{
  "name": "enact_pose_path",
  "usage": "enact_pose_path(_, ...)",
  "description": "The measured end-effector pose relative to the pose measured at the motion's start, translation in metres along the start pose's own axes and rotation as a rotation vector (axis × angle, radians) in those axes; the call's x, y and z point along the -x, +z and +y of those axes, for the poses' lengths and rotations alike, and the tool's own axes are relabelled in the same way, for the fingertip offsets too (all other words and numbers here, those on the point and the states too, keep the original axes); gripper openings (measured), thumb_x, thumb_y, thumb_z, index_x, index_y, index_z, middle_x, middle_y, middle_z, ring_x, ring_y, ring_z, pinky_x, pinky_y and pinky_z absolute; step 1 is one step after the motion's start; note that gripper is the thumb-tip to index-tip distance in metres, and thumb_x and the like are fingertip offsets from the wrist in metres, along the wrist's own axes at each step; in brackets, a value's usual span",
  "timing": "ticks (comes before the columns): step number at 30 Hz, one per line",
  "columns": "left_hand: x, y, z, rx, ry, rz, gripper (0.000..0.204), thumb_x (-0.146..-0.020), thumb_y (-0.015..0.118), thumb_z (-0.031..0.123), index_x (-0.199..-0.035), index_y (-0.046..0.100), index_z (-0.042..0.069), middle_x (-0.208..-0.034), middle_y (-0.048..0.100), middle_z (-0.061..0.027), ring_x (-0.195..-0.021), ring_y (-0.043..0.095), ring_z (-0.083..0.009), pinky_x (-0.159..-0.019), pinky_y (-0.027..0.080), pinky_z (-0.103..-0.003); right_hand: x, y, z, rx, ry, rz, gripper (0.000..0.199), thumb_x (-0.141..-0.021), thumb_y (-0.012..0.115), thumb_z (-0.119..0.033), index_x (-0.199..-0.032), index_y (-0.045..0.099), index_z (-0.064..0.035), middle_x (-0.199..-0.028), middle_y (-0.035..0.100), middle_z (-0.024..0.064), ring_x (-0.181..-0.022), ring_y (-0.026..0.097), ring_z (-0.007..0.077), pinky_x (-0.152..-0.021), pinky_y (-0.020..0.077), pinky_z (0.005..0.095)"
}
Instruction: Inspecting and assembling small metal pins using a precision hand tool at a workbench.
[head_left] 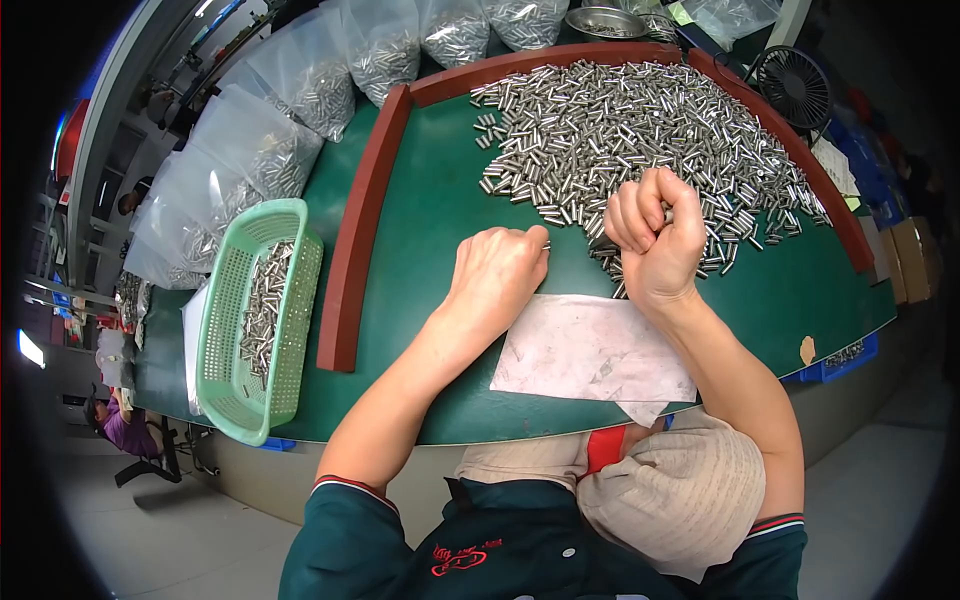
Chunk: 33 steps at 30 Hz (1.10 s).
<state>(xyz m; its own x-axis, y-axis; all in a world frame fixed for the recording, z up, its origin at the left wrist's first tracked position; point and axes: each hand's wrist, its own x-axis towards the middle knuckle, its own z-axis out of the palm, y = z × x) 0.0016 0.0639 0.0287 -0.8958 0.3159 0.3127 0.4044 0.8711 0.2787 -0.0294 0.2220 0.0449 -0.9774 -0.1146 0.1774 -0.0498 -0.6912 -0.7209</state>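
A large heap of short silvery metal pins (620, 130) is spread over the green tabletop (440, 180). My right hand (655, 230) is curled closed, turned partly palm up, over the near edge of the heap. What its fingers hold, if anything, is hidden. To its left, my left hand (500, 265) is closed with its back upward, low over the green surface. A tiny bright bit shows by its fingertips, too small to name. Between my forearms lies a stained whitish cloth (590, 350) at the table's near edge.
Red wooden rails (360, 240) border the work area. On the left stands a light green plastic basket (305, 330) with pins inside. Several clear bags of pins (325, 95) line the back left. A metal bowl (606, 22) and a black fan (793, 88) are at the back.
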Motion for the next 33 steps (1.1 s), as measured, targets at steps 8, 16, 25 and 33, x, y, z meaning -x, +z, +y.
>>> enact_pose_path(8,0.0,0.002,-0.009,-0.107,0.166,0.026,0.004,-0.072,0.058,0.008,-0.073,0.055,0.004,-0.053,0.05,-0.011,-0.053,0.053,-0.0273,-0.049,0.042,-0.038,0.002,0.001,0.002,-0.001,0.02,-0.009,0.036,-0.086,0.032,-0.02,-0.051,0.026,-0.0116,-0.042,0.024,-0.0015,-0.038,0.017,0.007,-0.037,0.0158,0.0238)
enact_pose_path(16,0.0,0.005,-0.017,0.222,0.146,0.158,0.008,-0.075,0.057,0.006,-0.081,0.057,0.002,-0.052,0.049,-0.0086,-0.046,0.049,-0.0201,-0.045,0.038,-0.032,0.001,0.003,0.002,-0.005,0.021,-0.022,0.037,-0.087,0.032,-0.022,-0.052,0.026,-0.0115,-0.042,0.024,-0.0016,-0.038,0.017,0.0071,-0.037,0.0159,0.0237)
enact_pose_path(25,0.005,-0.002,-0.011,0.82,-0.155,0.182,0.011,-0.079,0.056,0.008,-0.088,0.055,0.002,-0.06,0.045,0.0035,-0.054,0.037,-0.0027,-0.047,0.03,-0.019,0.004,0.003,0.0,0.002,0.008,-0.014,0.035,-0.084,0.032,-0.02,-0.051,0.026,-0.0115,-0.041,0.025,-0.0013,-0.037,0.017,0.0071,-0.037,0.0155,0.0239)
enact_pose_path(33,0.006,-0.003,-0.01,0.953,-0.194,0.202,0.008,-0.08,0.055,0.007,-0.087,0.055,0.003,-0.069,0.049,0.0063,-0.06,0.041,-0.0006,-0.053,0.032,-0.017,0.003,0.002,0.0,-0.014,0.016,-0.014,0.035,-0.083,0.033,-0.018,-0.05,0.026,-0.0112,-0.041,0.025,-0.0012,-0.038,0.017,0.0071,-0.037,0.0147,0.0239)
